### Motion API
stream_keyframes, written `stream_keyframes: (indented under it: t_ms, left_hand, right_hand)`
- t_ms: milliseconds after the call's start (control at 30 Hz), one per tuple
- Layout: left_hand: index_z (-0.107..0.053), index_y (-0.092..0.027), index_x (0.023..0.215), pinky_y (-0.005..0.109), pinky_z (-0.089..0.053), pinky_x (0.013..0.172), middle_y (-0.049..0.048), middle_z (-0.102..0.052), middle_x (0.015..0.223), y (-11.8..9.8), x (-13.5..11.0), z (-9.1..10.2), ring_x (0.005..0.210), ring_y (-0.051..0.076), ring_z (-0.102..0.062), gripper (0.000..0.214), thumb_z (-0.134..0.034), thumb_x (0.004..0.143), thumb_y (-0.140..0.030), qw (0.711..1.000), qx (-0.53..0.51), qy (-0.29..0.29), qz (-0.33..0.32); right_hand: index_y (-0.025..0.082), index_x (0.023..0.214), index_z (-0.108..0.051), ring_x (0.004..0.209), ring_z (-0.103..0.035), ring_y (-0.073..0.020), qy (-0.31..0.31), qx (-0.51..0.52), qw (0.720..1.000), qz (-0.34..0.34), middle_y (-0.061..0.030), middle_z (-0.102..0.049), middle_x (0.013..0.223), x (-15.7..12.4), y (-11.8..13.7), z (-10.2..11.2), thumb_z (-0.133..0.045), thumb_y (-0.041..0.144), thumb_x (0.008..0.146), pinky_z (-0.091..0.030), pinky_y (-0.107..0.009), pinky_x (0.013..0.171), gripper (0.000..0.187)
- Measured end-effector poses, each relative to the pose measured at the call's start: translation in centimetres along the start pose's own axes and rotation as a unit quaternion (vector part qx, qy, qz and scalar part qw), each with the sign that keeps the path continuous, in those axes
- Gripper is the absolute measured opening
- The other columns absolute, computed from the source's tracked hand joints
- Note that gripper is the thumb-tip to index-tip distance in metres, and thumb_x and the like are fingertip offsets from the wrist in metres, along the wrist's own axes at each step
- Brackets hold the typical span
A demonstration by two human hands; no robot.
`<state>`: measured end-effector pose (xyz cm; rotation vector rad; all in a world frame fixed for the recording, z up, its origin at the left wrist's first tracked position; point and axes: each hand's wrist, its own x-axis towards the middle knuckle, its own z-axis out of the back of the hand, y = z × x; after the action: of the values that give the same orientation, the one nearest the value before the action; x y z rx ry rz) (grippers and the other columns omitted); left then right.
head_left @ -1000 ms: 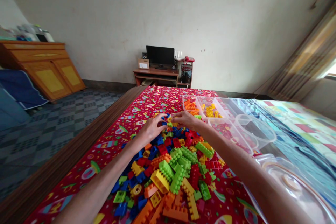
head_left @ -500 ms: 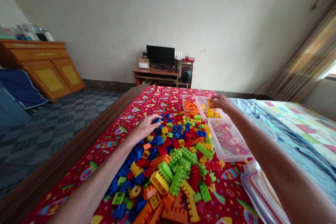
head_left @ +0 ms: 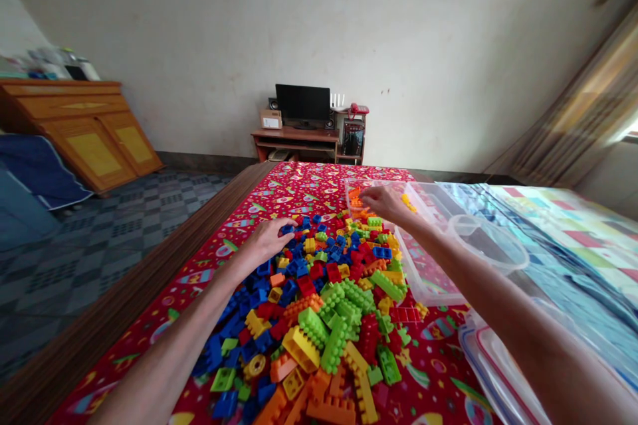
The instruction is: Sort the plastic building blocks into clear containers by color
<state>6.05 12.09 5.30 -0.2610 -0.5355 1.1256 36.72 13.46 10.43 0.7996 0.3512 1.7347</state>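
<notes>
My left hand (head_left: 272,236) is at the far left edge of a heap of toy building bricks (head_left: 343,299). Its thumb and fingers close round a blue building brick (head_left: 286,229), which is partly hidden. My right hand (head_left: 383,202) hovers over the near side of the clear boxes, fingers loosely bent and pointing left, with no brick visible in them. Close to its fingertips, orange bricks (head_left: 355,194) lie in one clear box. Behind the hand, yellow bricks (head_left: 409,202) show in the neighbouring box, largely covered by hand and wrist.
A clear plastic box (head_left: 426,292) stands right of the heap, under my right forearm. Stacked clear lids (head_left: 486,358) lie nearer me. A red patterned cloth (head_left: 299,189) covers the table. Beyond stands a desk with a monitor (head_left: 303,103); a wooden cabinet (head_left: 90,133) is at left.
My right hand has moved left from above the box of yellow bricks to beside the orange ones. My left hand has shifted slightly left with the blue brick between its fingers.
</notes>
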Motion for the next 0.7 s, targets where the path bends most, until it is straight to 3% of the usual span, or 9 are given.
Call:
stream_keyframes:
  t_ms: [167,367,500,700]
  left_hand:
    - [-0.073,-0.022,0.099,0.033,-0.052,0.081,0.0059,-0.075,0.097,0.7,0.0,-0.6,0.088,0.027,-0.069,0.031,-0.058,0.072,-0.029,1.000,-0.003,0.021,0.001]
    - [-0.072,-0.022,0.102,0.038,-0.049,0.095,0.0071,-0.073,0.108,-0.2,-0.4,-1.6,0.104,0.029,-0.066,0.033,-0.064,0.071,-0.029,0.997,-0.030,0.065,-0.043]
    - [-0.065,-0.023,0.116,0.035,-0.049,0.095,0.0046,-0.071,0.113,-0.8,-0.7,-2.0,0.107,0.025,-0.065,0.045,-0.063,0.071,-0.024,0.990,-0.086,0.078,-0.076]
    - [-0.064,-0.019,0.119,0.035,-0.054,0.087,0.0041,-0.075,0.104,-1.6,-0.7,-1.5,0.096,0.026,-0.069,0.052,-0.065,0.067,-0.030,0.980,-0.180,0.079,-0.024]
  right_hand:
    - [0.015,0.079,-0.075,0.066,-0.060,-0.0127,0.112,-0.031,0.984,0.131,-0.0025,-0.070,0.070,-1.6,4.5,-5.3,-0.056,0.011,0.077,-0.043,-0.022,0.065,0.019]
    - [0.011,0.104,-0.070,0.079,-0.065,-0.0179,0.228,-0.096,0.939,0.240,-0.0106,-0.073,0.089,-2.0,5.7,-10.4,-0.062,0.013,0.078,-0.046,-0.025,0.072,0.027]
    - [0.008,0.107,-0.064,0.091,-0.067,-0.0209,0.214,-0.040,0.945,0.245,-0.0153,-0.071,0.103,-2.2,5.3,-11.3,-0.060,0.005,0.075,-0.047,-0.027,0.077,0.032]
    - [0.015,0.113,-0.053,0.088,-0.067,-0.0187,0.158,0.044,0.952,0.258,-0.0106,-0.070,0.100,-2.8,4.6,-10.2,-0.065,0.016,0.079,-0.047,-0.026,0.072,0.036]
